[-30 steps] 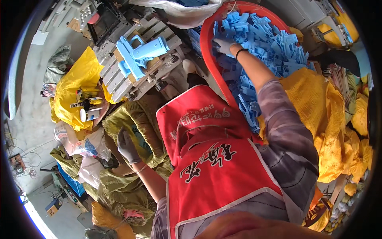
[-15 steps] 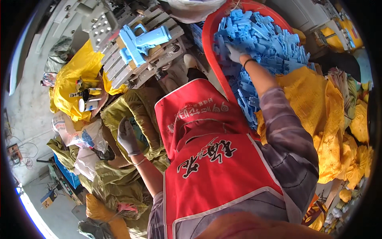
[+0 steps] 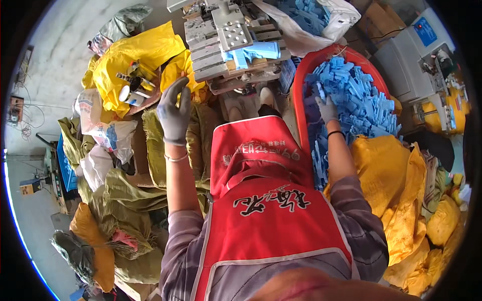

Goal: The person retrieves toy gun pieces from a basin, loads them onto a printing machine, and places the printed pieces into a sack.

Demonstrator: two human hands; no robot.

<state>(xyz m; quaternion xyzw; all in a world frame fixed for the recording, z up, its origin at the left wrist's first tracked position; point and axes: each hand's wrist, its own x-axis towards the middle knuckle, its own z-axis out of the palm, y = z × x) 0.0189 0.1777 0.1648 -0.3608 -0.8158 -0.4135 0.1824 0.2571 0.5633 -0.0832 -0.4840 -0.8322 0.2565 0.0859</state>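
My left hand, in a grey glove, is raised over the open olive sack at my left. Its fingers are bent a little, with a gap to the thumb, and it holds nothing. Over the red tub at my right, my gloved right hand is closed on a small light-blue plastic piece, which sticks out past the fingertips. Many similar blue plastic parts fill the tub. A light-blue toy pistol lies on the machine's slatted metal bed, under a plate with holes.
The olive sack stands beside my left forearm. Yellow sheeting with a white cup is farther left. Orange sacking hangs over the tub's near side. A white bag with more blue parts is behind the tub.
My left hand has risen away from the olive sack's opening. My right hand has drawn back a little with a blue piece showing at its fingertips. The whole view has turned and shifted.
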